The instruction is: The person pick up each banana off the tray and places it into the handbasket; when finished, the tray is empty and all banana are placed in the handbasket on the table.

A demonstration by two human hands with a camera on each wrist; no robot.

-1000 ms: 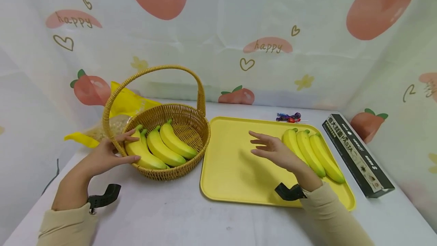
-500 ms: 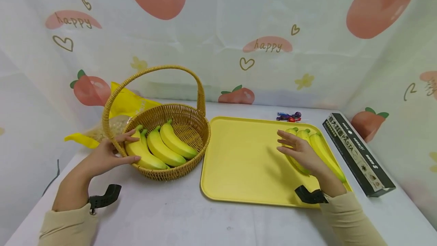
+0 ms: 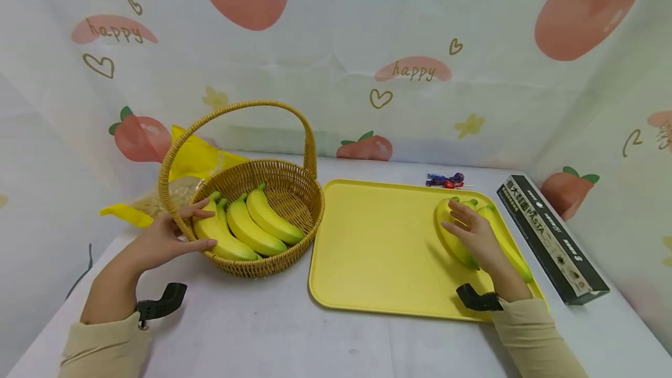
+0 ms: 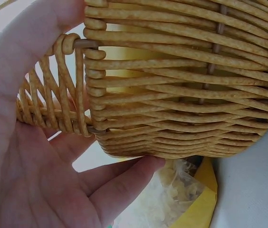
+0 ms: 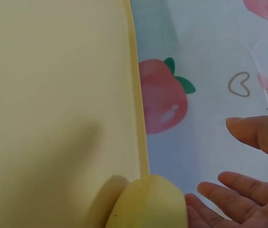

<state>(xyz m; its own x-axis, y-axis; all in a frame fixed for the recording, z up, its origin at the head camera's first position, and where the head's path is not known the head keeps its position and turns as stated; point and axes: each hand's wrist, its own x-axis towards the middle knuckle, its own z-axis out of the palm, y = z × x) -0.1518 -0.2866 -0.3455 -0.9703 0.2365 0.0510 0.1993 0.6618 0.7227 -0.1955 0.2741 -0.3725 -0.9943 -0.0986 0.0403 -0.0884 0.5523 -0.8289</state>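
A wicker basket (image 3: 283, 259) with a tall arched handle holds several yellow bananas (image 3: 251, 229). My left hand (image 3: 160, 247) grips its left side at the foot of the handle, thumb and fingers spread around the rim. The left wrist view shows the woven wall (image 4: 186, 90) close up beside that hand. On the right, a yellow tray (image 3: 367, 244) carries bananas along its right side. My right hand (image 3: 476, 237) hovers over them with loose fingers, partly covering them. In the right wrist view, a banana's end (image 5: 148, 204) lies beside the fingertips, with the thumb well apart.
A black pasta box (image 3: 551, 238) lies right of the tray. Small wrapped lollipops (image 3: 445, 180) sit behind the tray's back edge. A yellow bag (image 3: 199, 156) with a clear panel leans behind the basket. A fruit-print curtain closes off the back.
My right hand has moved right across the tray, over the bananas there. The leftmost tray banana now looks slightly shifted. My left hand and the basket have stayed still.
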